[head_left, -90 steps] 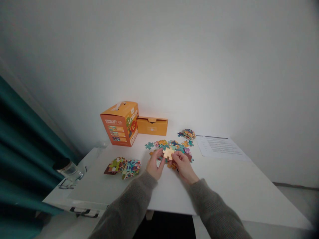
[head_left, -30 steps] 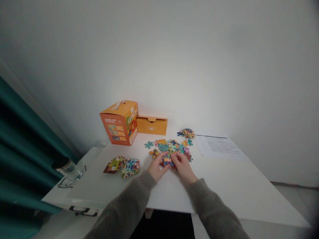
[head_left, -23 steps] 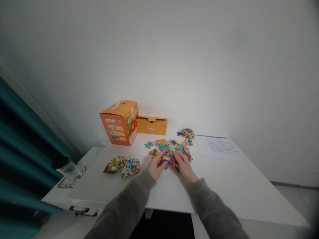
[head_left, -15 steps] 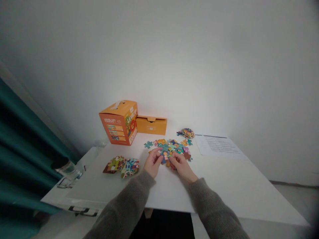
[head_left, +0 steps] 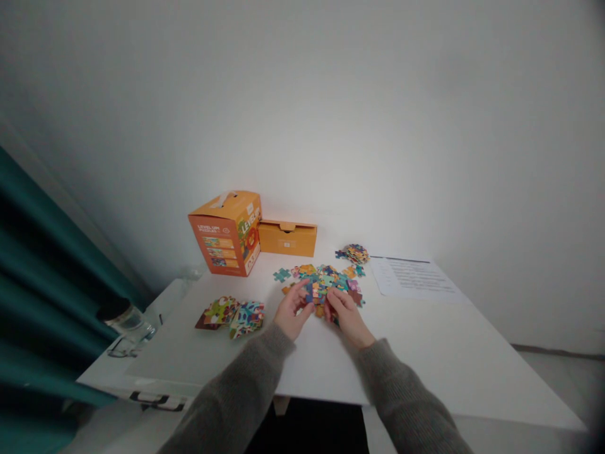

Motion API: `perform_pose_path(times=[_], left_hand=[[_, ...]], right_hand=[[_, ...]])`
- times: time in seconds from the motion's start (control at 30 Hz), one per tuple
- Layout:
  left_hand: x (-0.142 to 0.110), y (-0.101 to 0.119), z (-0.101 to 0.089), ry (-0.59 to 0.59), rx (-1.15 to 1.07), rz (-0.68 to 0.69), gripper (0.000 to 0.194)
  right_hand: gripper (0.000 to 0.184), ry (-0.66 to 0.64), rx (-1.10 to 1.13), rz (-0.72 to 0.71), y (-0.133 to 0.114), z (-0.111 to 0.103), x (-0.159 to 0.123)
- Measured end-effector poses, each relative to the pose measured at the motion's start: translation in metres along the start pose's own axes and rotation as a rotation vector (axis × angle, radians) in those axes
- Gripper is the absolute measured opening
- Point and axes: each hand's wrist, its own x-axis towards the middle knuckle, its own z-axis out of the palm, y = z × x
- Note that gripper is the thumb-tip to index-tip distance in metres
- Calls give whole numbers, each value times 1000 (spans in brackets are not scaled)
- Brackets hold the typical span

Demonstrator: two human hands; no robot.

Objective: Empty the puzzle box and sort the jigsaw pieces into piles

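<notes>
Head view: left hand (head_left: 292, 313) and right hand (head_left: 345, 315) meet at table (head_left: 425, 353) centre, both pinching a joined puzzle chunk (head_left: 317, 294) between their fingertips. Loose pieces (head_left: 331, 277) spread just beyond at 12 o'clock; orange box (head_left: 227, 233) stands at 10 o'clock.

— What's the room like?
— A plain white wall (head_left: 331, 113) runs behind a white table (head_left: 425, 353), brightest just above the far edge.
— And the left?
— A teal curtain (head_left: 42, 271) hangs there. Grey floor (head_left: 558, 372) shows at the right.
</notes>
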Motion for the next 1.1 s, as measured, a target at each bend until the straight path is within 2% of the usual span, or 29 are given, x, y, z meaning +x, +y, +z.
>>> perform_pose_path(times=[0.1,0.27,0.73,0.9,1.0,1.1], left_hand=[[0,-1,-1,6,-8,-5,60],[0,-3,-3,-8,-10,5,60],[-1,0,-1,-31,0,-4,61],[0,-6,-2,-42,51,23,59],[1,-14,-4,-11,169,66,59],[1,-19,-5,48,344,121,54]], right_hand=[[48,31,52,21,1,-1,1],[39,118,117,-7,4,-2,3],[36,86,71,0,-2,-1,1],[35,91,6,-30,0,1,0],[35,106,-124,-44,9,-6,8],[36,260,-185,-23,19,-28,30]])
